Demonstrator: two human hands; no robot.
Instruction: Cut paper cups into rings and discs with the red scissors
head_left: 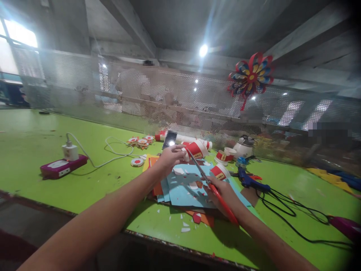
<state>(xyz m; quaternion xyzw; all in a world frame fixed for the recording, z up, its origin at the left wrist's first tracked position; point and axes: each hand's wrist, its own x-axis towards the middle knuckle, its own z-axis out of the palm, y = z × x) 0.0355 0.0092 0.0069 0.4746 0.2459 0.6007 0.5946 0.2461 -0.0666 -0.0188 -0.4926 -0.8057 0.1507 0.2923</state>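
Note:
A red and white paper cup (199, 149) is gripped at its left end by my left hand (172, 157), its fingers closed on the rim. My right hand (221, 192) is wrapped round the red-handled scissors (201, 171), whose blades reach up to the cup's edge near my left fingers. Whether the blades are cutting into it I cannot tell. Beneath both hands lie light blue sheets (180, 194) with white and red scraps on them. Another paper cup (220, 172) lies tilted just above my right hand.
A blue glue gun (251, 180) with a black cord lies at right. At left stands a purple power strip (64, 167) with a charger. A phone (169, 139), more cut cups (225, 155) and several round paper pieces (142, 142) are farther back, before a perforated screen (135, 86).

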